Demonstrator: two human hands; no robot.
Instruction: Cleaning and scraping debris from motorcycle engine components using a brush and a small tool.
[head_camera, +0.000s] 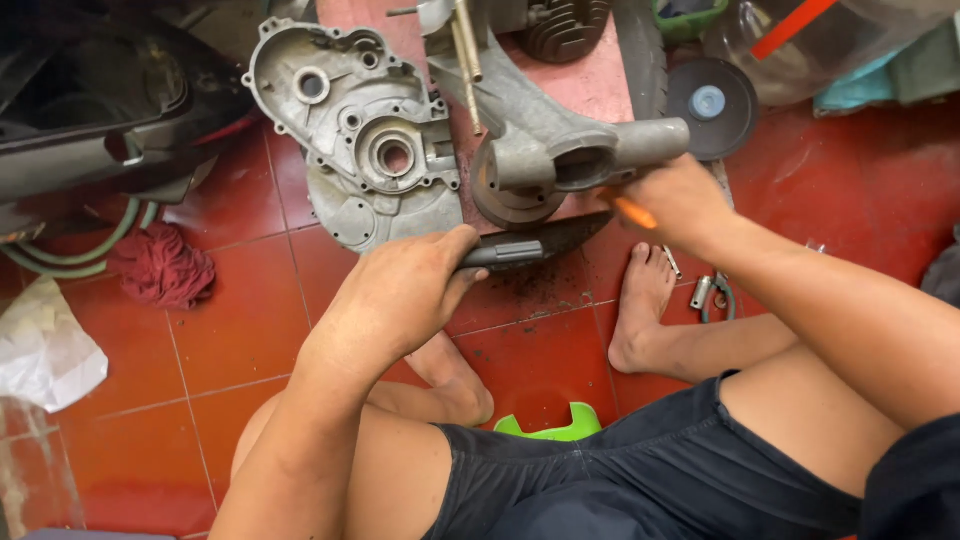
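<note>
My left hand grips the near end of a dark curved part under a grey metal engine casing that stands on the red tiled floor. My right hand is closed around an orange-handled tool, its tip against the casing's round opening. A second casing half, pale aluminium with bearing holes, lies flat to the left of it. Dark grime is scattered on the tiles below the casing.
A red rag and green hoses lie left, beside a black scooter body. A black disc sits at upper right, small metal tools near my right foot, and a white bag at far left.
</note>
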